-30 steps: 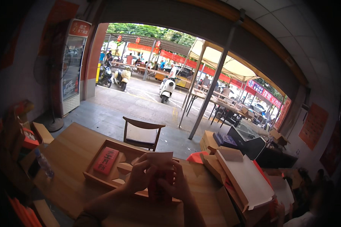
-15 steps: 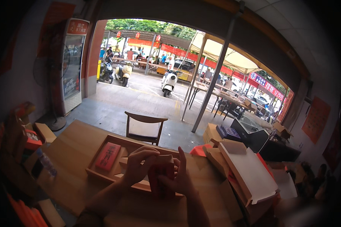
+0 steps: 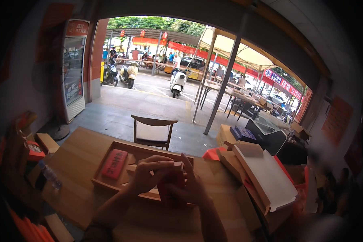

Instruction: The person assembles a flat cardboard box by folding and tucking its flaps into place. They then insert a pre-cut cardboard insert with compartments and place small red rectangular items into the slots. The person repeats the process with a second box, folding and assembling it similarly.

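Note:
Above the near part of the table, I hold a small upright red box (image 3: pixel 170 190) between both hands. My right hand (image 3: pixel 193 187) is closed round its right side, thumb across the front and index finger pointing up beside the top. My left hand (image 3: pixel 147 174) is bent over the upper left, its fingertips at the top end, where a pale flap shows. Behind my hands lies a shallow wooden-coloured tray (image 3: pixel 96 177). A flat red box (image 3: pixel 115 163) with dark lettering rests in its left part, beside pale cardboard dividers; my hands hide some of these.
Opened cartons and a white-lined box (image 3: pixel 266 181) are piled on the right. A clear plastic bottle (image 3: pixel 50 175) is at the table's left. Beyond the table stand a wooden chair (image 3: pixel 154 131) and a glass-door fridge (image 3: pixel 73 72). A metal pole (image 3: pixel 224 84) rises at the open shopfront.
The pale flap at the box's top is lower and shows less. My left fingers have straightened and reach over the top. The view has shifted slightly.

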Demonstrator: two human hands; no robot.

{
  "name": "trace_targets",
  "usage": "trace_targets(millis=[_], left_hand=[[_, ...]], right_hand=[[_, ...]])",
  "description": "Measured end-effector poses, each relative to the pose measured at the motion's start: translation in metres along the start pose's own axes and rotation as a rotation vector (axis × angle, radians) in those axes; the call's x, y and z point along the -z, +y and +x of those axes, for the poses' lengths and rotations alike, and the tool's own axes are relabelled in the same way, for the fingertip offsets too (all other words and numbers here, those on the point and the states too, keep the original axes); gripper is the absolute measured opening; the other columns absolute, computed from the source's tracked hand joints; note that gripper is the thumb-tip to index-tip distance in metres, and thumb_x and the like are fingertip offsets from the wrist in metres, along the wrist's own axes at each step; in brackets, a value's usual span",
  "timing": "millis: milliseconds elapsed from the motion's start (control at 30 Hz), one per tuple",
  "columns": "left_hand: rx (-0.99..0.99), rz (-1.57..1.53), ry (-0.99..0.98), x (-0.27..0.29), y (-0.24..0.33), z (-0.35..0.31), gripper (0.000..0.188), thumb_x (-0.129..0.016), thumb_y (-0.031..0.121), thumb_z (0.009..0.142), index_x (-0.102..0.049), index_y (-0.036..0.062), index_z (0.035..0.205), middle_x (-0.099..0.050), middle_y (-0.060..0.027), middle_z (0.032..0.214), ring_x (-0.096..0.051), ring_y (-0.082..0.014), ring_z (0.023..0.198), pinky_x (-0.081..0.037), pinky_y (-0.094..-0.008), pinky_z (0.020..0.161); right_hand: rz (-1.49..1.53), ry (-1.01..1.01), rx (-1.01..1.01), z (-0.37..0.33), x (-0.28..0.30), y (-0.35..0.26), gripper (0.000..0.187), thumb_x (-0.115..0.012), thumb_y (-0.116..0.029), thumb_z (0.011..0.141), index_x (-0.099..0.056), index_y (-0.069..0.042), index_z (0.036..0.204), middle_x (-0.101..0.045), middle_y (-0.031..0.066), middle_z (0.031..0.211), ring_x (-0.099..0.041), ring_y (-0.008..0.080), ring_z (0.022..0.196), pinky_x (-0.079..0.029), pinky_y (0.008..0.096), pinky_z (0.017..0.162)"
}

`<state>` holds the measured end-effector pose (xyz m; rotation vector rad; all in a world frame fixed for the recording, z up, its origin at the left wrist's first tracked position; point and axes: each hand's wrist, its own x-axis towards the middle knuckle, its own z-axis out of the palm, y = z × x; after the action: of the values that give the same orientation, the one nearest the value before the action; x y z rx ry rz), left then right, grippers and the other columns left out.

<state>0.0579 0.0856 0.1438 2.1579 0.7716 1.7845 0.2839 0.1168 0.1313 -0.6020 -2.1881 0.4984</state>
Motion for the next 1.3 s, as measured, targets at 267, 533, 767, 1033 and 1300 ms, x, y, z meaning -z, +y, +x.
trace_targets(millis=[267, 533, 767, 1033, 1300], left_hand=[[-0.085, 0.224, -0.074, 0.0, 0.014, 0.002, 0.024, -0.067, -0.001, 0.095, -0.081, 0.0031, 0.115, -0.078, -0.0166, 0.117, -0.075, -0.034, 0.111, -0.06, -0.043, 0.094], [-0.114, 0.15, -0.245, -0.009, 0.022, 0.006, 0.034, -0.064, 0.02, 0.099, -0.077, -0.0005, 0.123, -0.072, -0.021, 0.132, -0.064, -0.0383, 0.128, -0.053, -0.0496, 0.107], [-0.084, 0.37, -0.071, -0.015, 0.009, -0.008, 0.056, -0.067, 0.034, 0.104, -0.059, 0.0001, 0.148, -0.056, -0.0237, 0.155, -0.053, -0.0438, 0.143, -0.044, -0.0517, 0.119], [0.241, 0.229, 0.042, -0.023, -0.013, -0.015, 0.086, -0.074, 0.034, 0.101, -0.029, 0.0058, 0.169, -0.051, -0.0222, 0.158, -0.064, -0.0301, 0.125, -0.054, -0.0478, 0.104], [0.55, -0.493, 0.074, -0.029, -0.039, -0.018, 0.097, -0.07, 0.032, 0.106, 0.0, 0.0162, 0.172, -0.049, -0.0169, 0.156, -0.065, -0.0324, 0.129, -0.065, -0.0405, 0.08]], right_hand=[[0.019, 0.038, 0.031, 0.005, -0.009, -0.016, 0.107, -0.087, -0.032, 0.091, -0.022, -0.013, 0.174, -0.06, 0.0215, 0.141, -0.072, 0.0417, 0.114, -0.061, 0.0489, 0.092], [0.068, 0.057, 0.047, -0.003, 0.0, -0.011, 0.109, -0.084, -0.031, 0.092, -0.017, -0.011, 0.174, -0.06, 0.0234, 0.139, -0.071, 0.0416, 0.112, -0.06, 0.0493, 0.089], [-0.011, 0.255, 0.011, 0.001, 0.0, -0.007, 0.093, -0.085, -0.03, 0.091, -0.034, -0.011, 0.166, -0.063, 0.0239, 0.136, -0.071, 0.043, 0.113, -0.06, 0.0494, 0.094], [0.961, 1.097, -0.11, 0.002, 0.036, 0.046, 0.037, -0.069, -0.006, 0.104, -0.045, -0.01, 0.132, -0.064, 0.0059, 0.118, -0.065, 0.0142, 0.108, -0.057, 0.0301, 0.094], [0.31, 0.731, -0.133, 0.003, -0.009, 0.043, 0.039, -0.083, 0.002, 0.09, -0.051, -0.009, 0.11, -0.065, 0.0054, 0.126, -0.067, 0.0171, 0.109, -0.058, 0.0344, 0.091]])
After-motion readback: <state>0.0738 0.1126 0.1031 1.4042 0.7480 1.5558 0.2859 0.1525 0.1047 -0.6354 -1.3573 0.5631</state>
